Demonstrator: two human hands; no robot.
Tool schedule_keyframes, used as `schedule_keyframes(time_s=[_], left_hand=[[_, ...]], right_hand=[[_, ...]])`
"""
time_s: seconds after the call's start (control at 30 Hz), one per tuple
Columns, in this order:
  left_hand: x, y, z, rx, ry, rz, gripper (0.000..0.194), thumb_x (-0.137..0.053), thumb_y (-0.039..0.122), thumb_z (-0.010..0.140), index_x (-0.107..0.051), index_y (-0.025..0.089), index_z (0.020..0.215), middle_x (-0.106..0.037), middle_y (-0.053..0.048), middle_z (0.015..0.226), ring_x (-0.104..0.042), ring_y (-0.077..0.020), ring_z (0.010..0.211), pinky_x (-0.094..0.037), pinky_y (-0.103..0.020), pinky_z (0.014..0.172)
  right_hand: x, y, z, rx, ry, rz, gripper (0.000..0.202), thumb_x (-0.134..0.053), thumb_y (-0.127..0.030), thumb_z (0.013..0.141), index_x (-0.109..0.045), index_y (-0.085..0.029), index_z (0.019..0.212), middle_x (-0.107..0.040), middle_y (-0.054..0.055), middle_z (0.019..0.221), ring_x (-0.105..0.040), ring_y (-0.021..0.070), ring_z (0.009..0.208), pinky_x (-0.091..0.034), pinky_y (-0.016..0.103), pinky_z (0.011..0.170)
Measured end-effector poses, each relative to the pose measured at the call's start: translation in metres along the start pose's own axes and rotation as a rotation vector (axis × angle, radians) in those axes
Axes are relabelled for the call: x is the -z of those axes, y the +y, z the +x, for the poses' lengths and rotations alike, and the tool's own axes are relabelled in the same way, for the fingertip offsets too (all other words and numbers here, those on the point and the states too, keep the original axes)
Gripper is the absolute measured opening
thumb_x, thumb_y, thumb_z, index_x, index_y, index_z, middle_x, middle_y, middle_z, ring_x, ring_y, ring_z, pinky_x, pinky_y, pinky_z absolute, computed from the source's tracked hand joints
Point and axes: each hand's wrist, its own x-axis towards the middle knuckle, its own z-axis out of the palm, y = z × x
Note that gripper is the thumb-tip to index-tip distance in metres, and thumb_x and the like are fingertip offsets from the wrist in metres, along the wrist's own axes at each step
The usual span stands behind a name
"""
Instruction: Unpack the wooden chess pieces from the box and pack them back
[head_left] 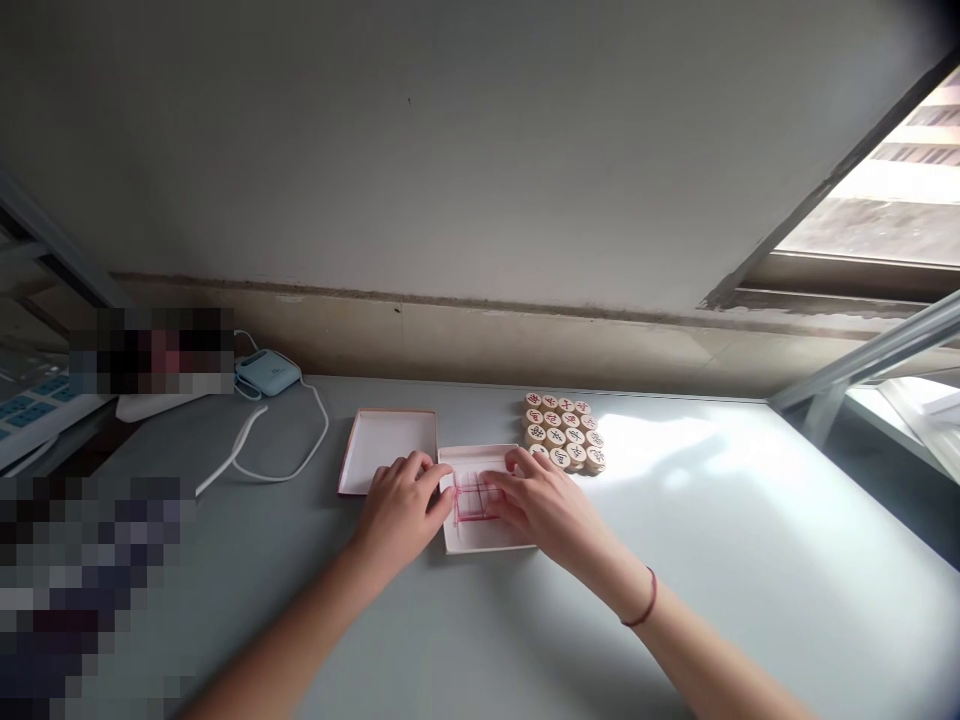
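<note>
An open white cardboard box (491, 544) sits on the grey table, with a clear folded sheet printed with red grid lines (471, 505) lying inside. My left hand (401, 505) is at the box's left edge, thumb and index finger apart, their tips by the sheet's left side. From the right, my right hand (536, 500) reaches over the box with fingers spread, its fingertips on the sheet. Left of the box lies its shallow lid (394, 435), inside up, partly behind my left hand. Behind my right hand stand stacked wooden Chinese chess pieces (574, 420) in rows.
At the back left lies a light-blue device (268, 372) with a white cable (319, 440) looping over the table. A power strip (37, 410) is at the far left. The wall (465, 335) bounds the table's back, and a metal frame (862, 365) stands at the right.
</note>
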Motion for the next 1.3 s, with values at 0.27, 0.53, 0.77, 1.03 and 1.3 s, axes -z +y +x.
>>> schedule_keyframes(time_s=[0.27,0.53,0.77,1.03,1.3], left_hand=[[0.002,-0.001,0.003,-0.003,-0.075,0.039,0.025,-0.048,0.032,0.093,-0.061,0.023,0.111,-0.068,-0.003,0.089,-0.064,-0.0212,0.082,-0.039,-0.035,0.076],[0.004,-0.002,0.004,0.054,-0.087,0.066,0.039,-0.045,0.048,0.093,-0.053,0.019,0.119,-0.071,-0.004,0.083,-0.067,-0.0228,0.079,-0.039,-0.035,0.075],[0.002,0.000,0.003,0.065,-0.066,0.162,0.049,-0.044,0.059,0.090,-0.055,0.020,0.117,-0.070,-0.006,0.079,-0.066,-0.0240,0.075,-0.039,-0.034,0.070],[0.003,-0.003,0.003,0.105,-0.029,0.189,0.054,-0.052,0.062,0.085,-0.056,0.020,0.119,-0.068,-0.009,0.095,-0.063,-0.0270,0.086,-0.041,-0.037,0.073],[0.011,0.004,0.030,-0.034,-0.110,0.084,0.045,-0.061,0.037,0.083,-0.052,0.023,0.126,-0.057,-0.009,0.127,-0.051,-0.0303,0.111,-0.041,-0.044,0.084]], right_hand=[[0.028,0.052,0.061,-0.434,-0.005,-0.064,0.032,-0.044,-0.032,0.094,-0.064,-0.018,0.113,-0.060,0.015,0.112,-0.064,0.0241,0.087,-0.046,0.031,0.066],[0.025,0.067,0.107,-0.566,-0.206,-0.093,0.019,-0.055,-0.011,0.079,-0.070,-0.011,0.091,-0.069,0.018,0.090,-0.067,0.0284,0.086,-0.044,0.029,0.063],[0.035,0.032,0.081,-0.274,0.012,0.174,0.028,-0.049,-0.022,0.088,-0.061,-0.019,0.113,-0.071,0.008,0.097,-0.066,0.0183,0.086,-0.046,0.025,0.072],[-0.004,-0.019,0.045,0.089,0.042,0.388,0.013,-0.057,-0.013,0.085,-0.063,-0.020,0.095,-0.066,0.005,0.095,-0.062,0.0131,0.070,-0.045,0.024,0.064],[-0.003,0.005,0.033,0.034,0.162,0.463,0.021,-0.055,-0.012,0.085,-0.061,-0.021,0.103,-0.061,0.006,0.104,-0.062,0.0129,0.073,-0.049,0.026,0.066]])
